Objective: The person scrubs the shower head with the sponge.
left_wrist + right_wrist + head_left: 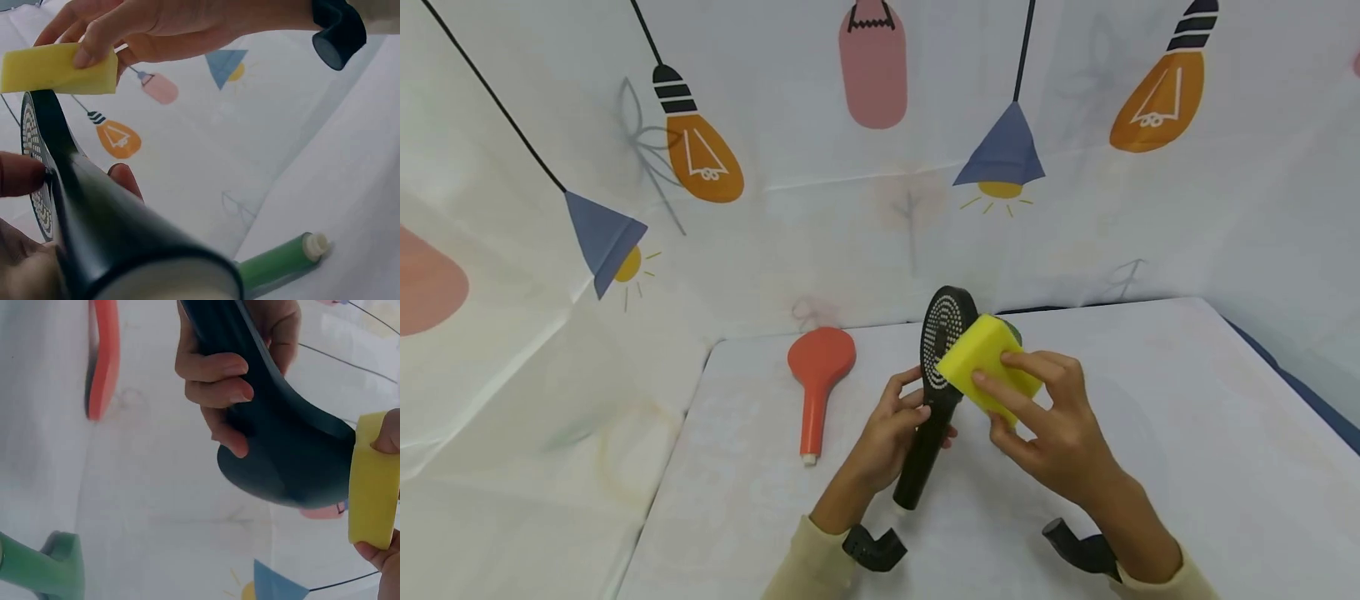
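My left hand [883, 442] grips the handle of a black shower head [917, 462], which stands tilted with its dotted spray face turned to the left. In my right hand [1063, 429] is a yellow sponge [981, 358], pinched between thumb and fingers. The left wrist view shows the sponge [59, 69] lying right at the top rim of the shower head [56, 122]. From the right wrist, the sponge [375, 481] meets the edge of the head, whose smooth back [294, 456] faces that camera.
A red shower head [822, 362] lies on the white table [730, 500] to the left. Behind the sponge, a green shower head [275, 265] lies on the table, mostly hidden in the head view. A white printed curtain [812, 225] hangs behind the table's far edge.
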